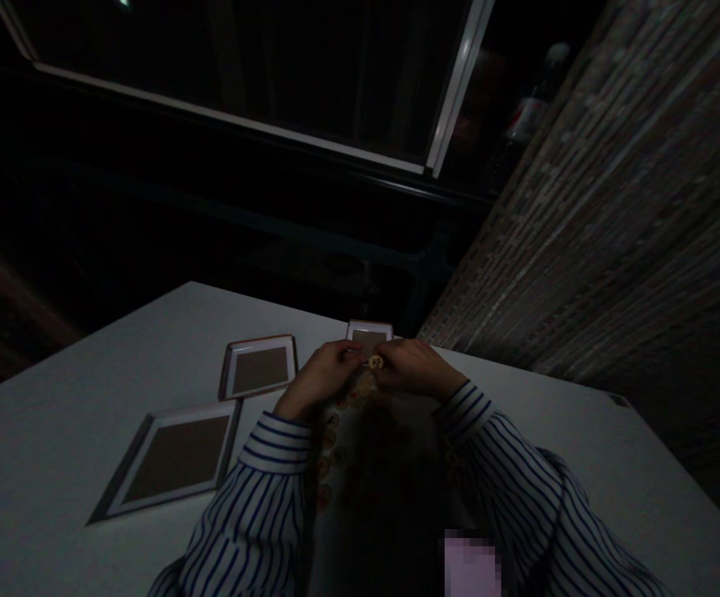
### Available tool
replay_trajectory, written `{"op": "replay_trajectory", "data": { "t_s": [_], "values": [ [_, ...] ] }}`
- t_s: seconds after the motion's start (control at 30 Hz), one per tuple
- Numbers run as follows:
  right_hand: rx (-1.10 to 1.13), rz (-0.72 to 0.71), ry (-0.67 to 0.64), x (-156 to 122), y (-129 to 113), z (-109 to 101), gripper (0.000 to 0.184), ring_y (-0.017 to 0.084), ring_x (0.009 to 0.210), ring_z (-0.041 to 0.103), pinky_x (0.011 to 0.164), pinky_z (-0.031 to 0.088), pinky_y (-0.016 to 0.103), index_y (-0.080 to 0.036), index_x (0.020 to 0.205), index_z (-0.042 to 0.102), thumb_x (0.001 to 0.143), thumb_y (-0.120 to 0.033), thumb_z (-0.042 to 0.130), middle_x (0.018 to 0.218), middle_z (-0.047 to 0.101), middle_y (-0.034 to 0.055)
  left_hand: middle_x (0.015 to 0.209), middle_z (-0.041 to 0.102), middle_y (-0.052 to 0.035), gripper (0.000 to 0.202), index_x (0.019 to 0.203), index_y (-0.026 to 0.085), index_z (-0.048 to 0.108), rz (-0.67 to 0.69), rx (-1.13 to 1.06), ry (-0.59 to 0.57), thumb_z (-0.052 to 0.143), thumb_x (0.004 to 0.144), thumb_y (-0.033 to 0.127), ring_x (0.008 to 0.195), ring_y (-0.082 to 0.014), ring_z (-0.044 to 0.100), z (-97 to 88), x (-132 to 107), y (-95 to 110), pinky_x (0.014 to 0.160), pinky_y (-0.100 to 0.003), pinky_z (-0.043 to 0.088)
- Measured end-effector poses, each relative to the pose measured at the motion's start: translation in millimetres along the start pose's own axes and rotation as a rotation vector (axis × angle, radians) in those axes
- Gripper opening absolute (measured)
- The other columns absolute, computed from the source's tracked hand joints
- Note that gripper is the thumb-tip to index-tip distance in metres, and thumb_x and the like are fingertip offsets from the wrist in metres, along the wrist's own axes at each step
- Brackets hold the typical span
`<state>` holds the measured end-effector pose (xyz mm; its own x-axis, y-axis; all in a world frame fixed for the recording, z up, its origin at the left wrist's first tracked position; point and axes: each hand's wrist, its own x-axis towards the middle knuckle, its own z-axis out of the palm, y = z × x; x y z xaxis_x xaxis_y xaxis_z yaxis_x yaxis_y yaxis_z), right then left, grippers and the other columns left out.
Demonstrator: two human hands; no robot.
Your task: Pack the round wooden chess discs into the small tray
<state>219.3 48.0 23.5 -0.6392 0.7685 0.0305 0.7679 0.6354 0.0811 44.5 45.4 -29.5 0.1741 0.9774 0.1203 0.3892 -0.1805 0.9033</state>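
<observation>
A small round wooden Chinese chess piece (376, 362) with a dark mark on its face is pinched by the fingers of my right hand (413, 365). Close beside it, my left hand (328, 377) has its fingers drawn together; what lies between them is too dark to make out. Below my hands, several similar round pieces (323, 497) lie in a line near my left sleeve. More pieces (453, 473) show faintly by my right sleeve. Deep shadow hides much of the table between my forearms.
Two framed panels (177, 456) (260, 371) lie on the white table (74, 414) at left. A smaller frame (369, 336) sits just beyond my hands at the far edge. A beaded curtain (584, 207) hangs at right, with a bottle (525, 120) behind it.
</observation>
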Motion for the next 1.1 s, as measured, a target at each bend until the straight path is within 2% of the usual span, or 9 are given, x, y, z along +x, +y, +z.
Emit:
{"op": "replay_trajectory", "data": {
  "t_s": [0.13, 0.27, 0.4, 0.57, 0.73, 0.9, 1.1],
  "values": [
    [0.056, -0.009, 0.043, -13.0, 0.2, -4.7, 0.027, 0.02, 0.088, 0.058, 0.071, 0.039, 0.027, -0.016, 0.095, 0.057, 0.082, -0.034, 0.043, 0.093, 0.064, 0.0084, 0.076, 0.068, -0.0043, 0.043, 0.104, 0.012, 0.057, -0.096, -0.177, -0.067, 0.057, 0.07, 0.038, 0.064, -0.0158, 0.06, 7.0, -5.8, 20.6, 0.053, -0.023, 0.043],
    [0.115, -0.034, 0.119, -23.9, -0.6, -7.2, 0.028, 0.019, 0.093, 0.056, 0.077, 0.038, 0.027, -0.016, 0.101, 0.057, 0.082, -0.031, 0.044, 0.097, 0.063, 0.0086, 0.081, 0.069, -0.0043, 0.035, 0.096, 0.012, 0.06, -0.067, -0.29, -0.128, 0.061, 0.067, 0.032, 0.073, -0.0159, 0.061, 11.6, -9.8, 33.4, 0.063, -0.024, 0.046],
    [0.172, -0.04, 0.191, -33.2, 0.9, -5.6, 0.029, 0.017, 0.091, 0.056, 0.077, 0.039, 0.026, -0.016, 0.102, 0.058, 0.082, -0.032, 0.046, 0.097, 0.063, 0.0082, 0.082, 0.068, -0.004, 0.031, 0.094, 0.013, 0.06, -0.023, -0.308, -0.179, 0.06, 0.069, 0.032, 0.078, -0.0169, 0.062, 14.8, -10.1, 34.9, 0.07, -0.027, 0.047],
    [0.336, -0.05, 0.308, -44.1, 4.9, -0.4, 0.029, 0.014, 0.079, 0.056, 0.073, 0.041, 0.025, -0.016, 0.102, 0.06, 0.079, -0.032, 0.051, 0.089, 0.064, 0.0056, 0.086, 0.068, -0.0051, 0.035, 0.097, 0.012, 0.057, -0.034, -0.348, -0.194, 0.061, 0.068, 0.031, 0.081, -0.0174, 0.062, 17.4, -11.5, 40.0, 0.074, -0.03, 0.047],
    [0.652, 0.03, 0.459, -56.0, 8.9, 13.0, 0.028, 0.011, 0.069, 0.056, 0.066, 0.044, 0.022, -0.017, 0.1, 0.062, 0.076, -0.03, 0.057, 0.083, 0.065, 0.0035, 0.081, 0.068, -0.0034, 0.032, 0.097, 0.014, 0.056, -0.066, -0.371, -0.185, 0.061, 0.07, 0.03, 0.072, -0.0139, 0.062, 23.5, -16.1, 51.6, 0.064, -0.025, 0.046],
    [0.881, 0.12, 0.498, -70.9, 14.6, 25.2, 0.032, 0.011, 0.064, 0.057, 0.06, 0.046, 0.022, -0.016, 0.1, 0.062, 0.073, -0.033, 0.059, 0.08, 0.065, 0.0036, 0.082, 0.067, -0.0047, 0.032, 0.096, 0.014, 0.057, -0.022, -0.36, -0.182, 0.061, 0.07, 0.032, 0.072, -0.0146, 0.062, 35.3, -18.9, 59.0, 0.062, -0.024, 0.046],
    [0.963, 0.132, 0.534, -90.0, 21.1, 28.1, 0.03, 0.012, 0.072, 0.061, 0.066, 0.049, 0.025, -0.018, 0.099, 0.063, 0.074, -0.035, 0.059, 0.084, 0.067, 0.0036, 0.083, 0.068, -0.0052, 0.028, 0.092, 0.014, 0.058, 0.01, -0.339, -0.17, 0.059, 0.071, 0.032, 0.074, -0.0154, 0.062, 50.8, -24.0, 69.4, 0.061, -0.024, 0.047]
  ]
}}
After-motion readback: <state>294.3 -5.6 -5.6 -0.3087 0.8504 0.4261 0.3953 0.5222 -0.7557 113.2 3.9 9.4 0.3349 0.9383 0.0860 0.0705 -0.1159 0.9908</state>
